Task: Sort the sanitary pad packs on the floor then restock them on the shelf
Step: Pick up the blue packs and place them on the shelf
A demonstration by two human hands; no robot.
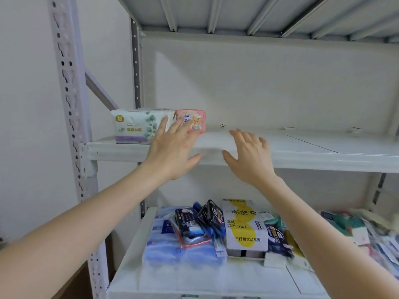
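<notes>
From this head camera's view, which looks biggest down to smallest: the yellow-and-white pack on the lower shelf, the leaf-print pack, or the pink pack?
1. yellow-and-white pack, though it lies nearer the camera, so this is unsure
2. leaf-print pack
3. pink pack, partly hidden behind the left hand

The shelf (pixel 302 145) was painted sheet metal, pale and matt, its board smooth with a dull sheen along the front lip. The perforated upright post (pixel 69 104) carried the same matt paint over pressed metal, and the ribbed underside of the upper deck (pixel 237 11) looked like folded metal too. The white-and-green pack (pixel 133 126) and the pink pack (pixel 195 119) beside it were wrapped in soft printed plastic film, faintly glossy. Lower down, the blue-and-white pack (pixel 164 249) wore shinier, crinkled film, the dark packs (pixel 213 216) gleamed in glossy plastic, and the white-and-yellow pack (pixel 244 225) looked smooth and film-wrapped. The wall (pixel 26 104) was flat, matt paint.
</notes>
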